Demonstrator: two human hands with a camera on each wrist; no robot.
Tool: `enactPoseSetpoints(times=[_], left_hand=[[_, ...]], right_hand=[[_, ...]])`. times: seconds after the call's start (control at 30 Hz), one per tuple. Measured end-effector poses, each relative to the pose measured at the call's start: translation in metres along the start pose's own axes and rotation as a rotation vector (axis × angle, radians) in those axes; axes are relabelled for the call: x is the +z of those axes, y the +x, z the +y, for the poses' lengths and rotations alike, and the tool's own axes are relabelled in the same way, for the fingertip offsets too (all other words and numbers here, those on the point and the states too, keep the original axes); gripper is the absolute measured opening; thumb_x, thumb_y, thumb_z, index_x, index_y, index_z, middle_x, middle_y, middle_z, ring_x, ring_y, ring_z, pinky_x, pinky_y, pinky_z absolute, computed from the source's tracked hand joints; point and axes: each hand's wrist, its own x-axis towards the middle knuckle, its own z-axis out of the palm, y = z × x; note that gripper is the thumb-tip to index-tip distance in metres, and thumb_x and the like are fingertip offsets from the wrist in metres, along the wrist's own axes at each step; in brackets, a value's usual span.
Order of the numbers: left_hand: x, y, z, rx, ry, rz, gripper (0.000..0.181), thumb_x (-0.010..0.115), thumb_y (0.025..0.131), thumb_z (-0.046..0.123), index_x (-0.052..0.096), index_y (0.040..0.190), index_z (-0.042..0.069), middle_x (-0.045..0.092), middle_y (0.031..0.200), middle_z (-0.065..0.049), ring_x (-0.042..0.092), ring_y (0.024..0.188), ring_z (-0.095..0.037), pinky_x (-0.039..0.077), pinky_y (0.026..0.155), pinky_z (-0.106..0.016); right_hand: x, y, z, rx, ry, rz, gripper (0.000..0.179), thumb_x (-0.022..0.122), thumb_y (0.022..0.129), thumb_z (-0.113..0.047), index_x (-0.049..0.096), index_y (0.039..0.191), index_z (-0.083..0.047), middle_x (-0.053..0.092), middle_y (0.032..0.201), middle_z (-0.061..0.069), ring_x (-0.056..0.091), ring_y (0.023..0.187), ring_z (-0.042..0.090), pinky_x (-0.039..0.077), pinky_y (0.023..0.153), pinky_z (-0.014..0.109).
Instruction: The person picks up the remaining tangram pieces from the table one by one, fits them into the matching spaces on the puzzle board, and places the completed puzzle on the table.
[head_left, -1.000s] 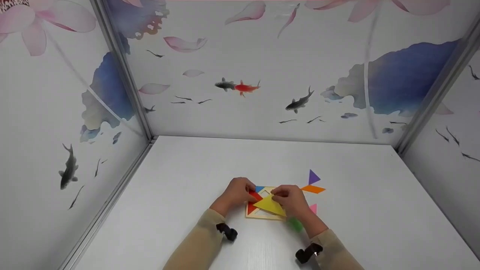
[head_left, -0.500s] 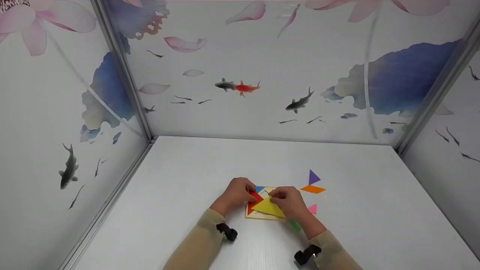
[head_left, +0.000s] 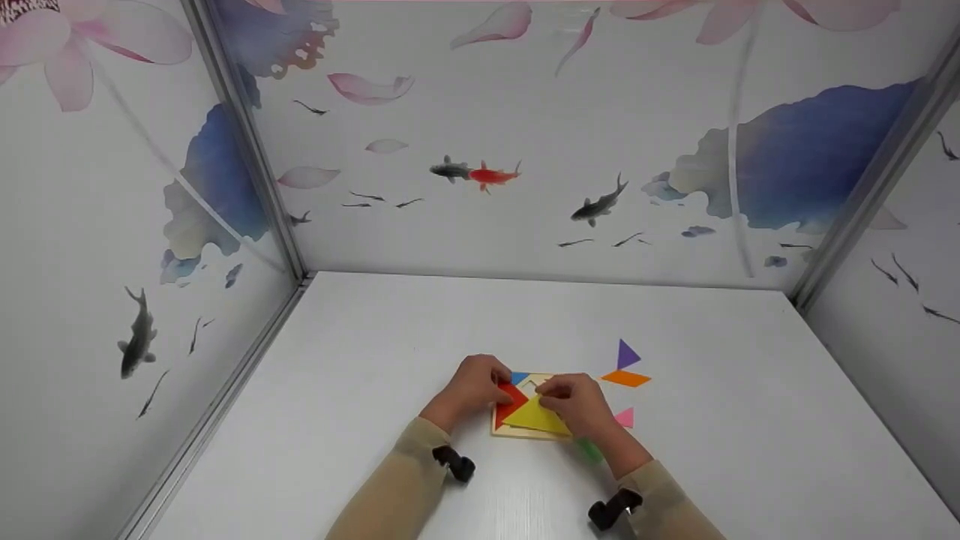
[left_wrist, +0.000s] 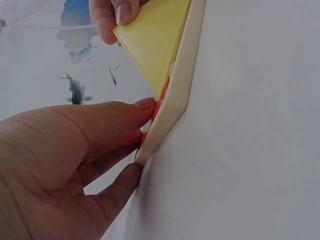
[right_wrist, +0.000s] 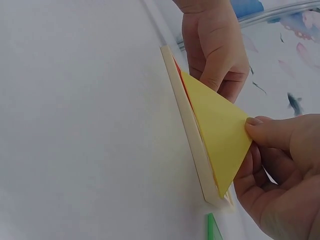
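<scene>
My right hand pinches a yellow triangular tangram piece by its far corner, thumb on top. The yellow triangle lies over the near side of a pale wooden tangram tray; in the right wrist view the triangle looks slightly raised from the tray rim. My left hand holds the tray at its left side, with the thumb on a red piece lying in it. A blue piece sits in the far left corner. The hands hide parts of the tray.
Right of the tray, a purple triangle, an orange parallelogram and a pink piece lie on the white table. A green piece is partly behind my right wrist. Printed panels enclose the table.
The yellow triangle has shifted slightly left and settled lower over the tray, my right hand moving with it. My left hand has stayed in place.
</scene>
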Motion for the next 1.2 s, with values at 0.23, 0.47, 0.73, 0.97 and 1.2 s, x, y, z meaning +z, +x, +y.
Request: enactPoseSetpoints(times=[0.23, 0.47, 0.73, 0.97, 1.2], left_hand=[[0.0002, -0.0014, 0.0018, -0.039, -0.021, 0.003, 0.032, 0.09, 0.085, 0.021, 0.081, 0.114, 0.012, 0.07, 0.105, 0.002, 0.058, 0.094, -0.016, 0.056, 0.089, -0.032], [0.0001, -0.0028, 0.0012, -0.033, -0.01, 0.005, 0.032, 0.09, 0.085, 0.023, 0.08, 0.115, 0.013, 0.07, 0.107, 0.002, 0.059, 0.096, -0.016, 0.057, 0.092, -0.033], [-0.0001, -0.0029, 0.0008, -0.045, -0.027, 0.006, 0.032, 0.09, 0.086, 0.022, 0.08, 0.116, 0.013, 0.071, 0.109, 0.001, 0.059, 0.099, -0.017, 0.057, 0.096, -0.036], [-0.0004, -0.001, 0.0011, -0.026, 0.0, 0.002, 0.032, 0.09, 0.086, 0.022, 0.081, 0.115, 0.012, 0.071, 0.106, 0.001, 0.059, 0.095, -0.015, 0.056, 0.092, -0.032], [-0.0018, -0.0015, 0.003, -0.012, -0.002, 0.004, 0.031, 0.091, 0.085, 0.021, 0.082, 0.113, 0.011, 0.071, 0.103, 0.0, 0.058, 0.093, -0.016, 0.055, 0.089, -0.032]], right_hand=[[0.0011, -0.0001, 0.0042, -0.077, -0.025, -0.012, 0.014, 0.077, 0.096, -0.003, 0.083, 0.104, -0.011, 0.077, 0.102, 0.001, 0.063, 0.087, 0.018, 0.059, 0.086, 0.03], [0.0033, -0.0006, 0.0035, -0.074, -0.027, -0.012, 0.015, 0.076, 0.096, -0.002, 0.083, 0.105, -0.012, 0.078, 0.105, 0.001, 0.065, 0.09, 0.019, 0.061, 0.089, 0.031], [0.0076, -0.0028, 0.0008, -0.081, -0.041, 0.002, 0.017, 0.076, 0.095, 0.0, 0.083, 0.106, -0.012, 0.078, 0.105, 0.002, 0.066, 0.092, 0.018, 0.061, 0.095, 0.037], [0.0097, -0.002, 0.0009, -0.094, -0.071, 0.026, 0.018, 0.076, 0.095, -0.001, 0.083, 0.103, -0.015, 0.078, 0.104, -0.001, 0.066, 0.092, 0.018, 0.061, 0.095, 0.038], [0.0086, -0.0033, -0.0006, -0.097, -0.091, 0.021, 0.018, 0.077, 0.095, -0.001, 0.083, 0.104, -0.016, 0.077, 0.103, 0.0, 0.068, 0.092, 0.017, 0.062, 0.095, 0.04]])
